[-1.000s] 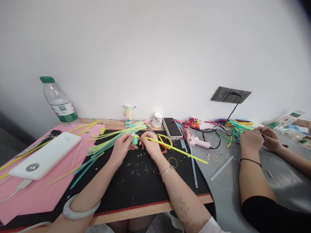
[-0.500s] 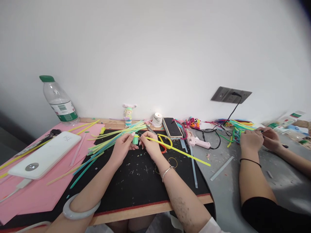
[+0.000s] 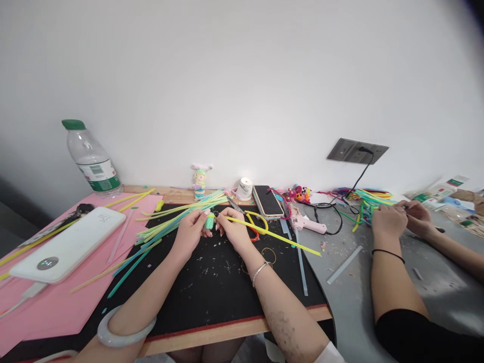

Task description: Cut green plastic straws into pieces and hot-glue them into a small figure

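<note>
Between the thumb and fingers of my left hand (image 3: 188,231) is a small green pipe-cleaner bundle (image 3: 208,222). My right hand (image 3: 235,232) pinches a long yellow pipe cleaner (image 3: 282,238) close beside it. A bit of yellow lies across the top of the green bundle, and the long tail runs out to the right over my right hand. Both hands are close together above a black mat (image 3: 212,287), their fingertips partly hiding where the two pieces meet. Scissors with yellow and orange handles (image 3: 260,222) lie just beyond my right hand.
Loose pipe cleaners (image 3: 162,229) spread left of my hands. A small figure (image 3: 199,182), a white cup (image 3: 245,189), a phone (image 3: 267,201) and a pink glue gun (image 3: 307,222) stand or lie behind. A power bank (image 3: 71,242) and bottle (image 3: 94,164) are left; another person's hands (image 3: 389,222) work at right.
The far end of the yellow pipe cleaner has drawn in slightly to the left. More yellow now shows across the green bundle. Both hands stay nearly in place.
</note>
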